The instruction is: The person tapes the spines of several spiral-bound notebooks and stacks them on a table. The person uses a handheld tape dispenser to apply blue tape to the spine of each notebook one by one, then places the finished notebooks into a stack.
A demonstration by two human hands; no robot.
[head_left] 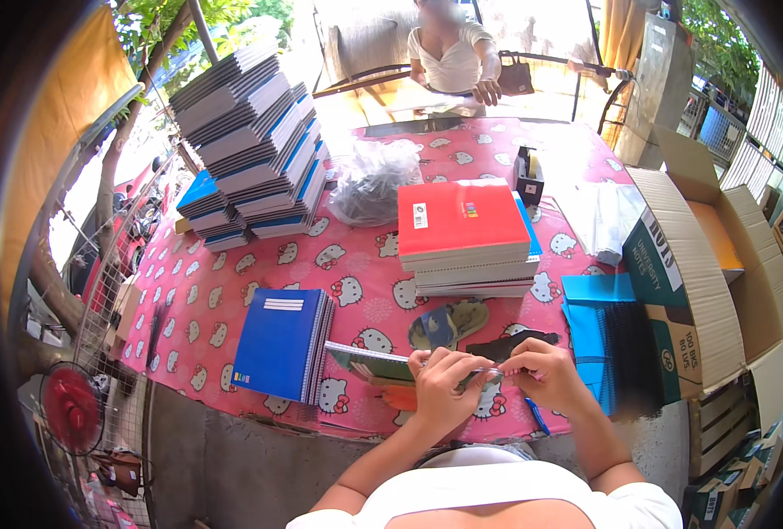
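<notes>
Both hands meet over the near edge of the table [233, 291], which is covered with a pink cartoon-cat cloth. The left hand [440, 383] is closed on the right end of a thin green-covered notebook [369, 361], which lies flat at the near edge and sticks out to the left of the hand. The right hand [539, 368] has its fingers pinched together on a small thing just beside the left hand's fingertips; what it is cannot be told.

A blue spiral notebook [277, 344] lies just left of the green one. Behind the hands a pair of flip-flops [449, 324] rests on the cloth, and beyond that stands a stack of notebooks topped with a red cover [462, 220]. A tall pile of grey and blue notebooks [250, 141] fills the far left corner, with a crumpled plastic bag [375, 176] beside it. Open cardboard boxes [708, 273] line the right edge. Another person [453, 53] sits at the far edge.
</notes>
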